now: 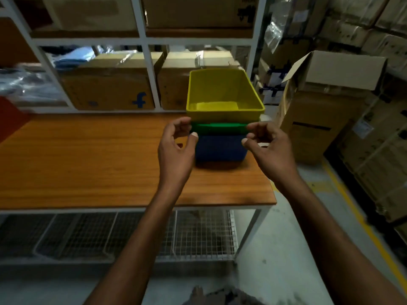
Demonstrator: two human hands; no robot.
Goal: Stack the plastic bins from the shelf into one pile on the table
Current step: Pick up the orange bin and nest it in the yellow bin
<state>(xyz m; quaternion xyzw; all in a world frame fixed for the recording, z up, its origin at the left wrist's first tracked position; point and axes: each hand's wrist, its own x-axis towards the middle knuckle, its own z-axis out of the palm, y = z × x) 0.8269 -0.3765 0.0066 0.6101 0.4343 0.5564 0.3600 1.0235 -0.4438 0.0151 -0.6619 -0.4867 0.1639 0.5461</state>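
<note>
A pile of three nested plastic bins stands at the right end of the wooden table (88,164). The blue bin (220,148) is at the bottom, a green bin (218,127) shows only its rim above it, and a yellow bin (222,95) sits on top, empty and upright. My left hand (176,148) hovers at the pile's left front corner with fingers curled and apart. At the right front corner, my right hand (266,144) is held the same way. Neither hand grips a bin. A red shape (11,119) at the far left edge is blurred.
White metal shelving (149,69) behind the table holds cardboard boxes (110,86). Taller cartons (319,111) stand on the floor to the right, beside a yellow floor line. Wire baskets (198,234) hang under the table.
</note>
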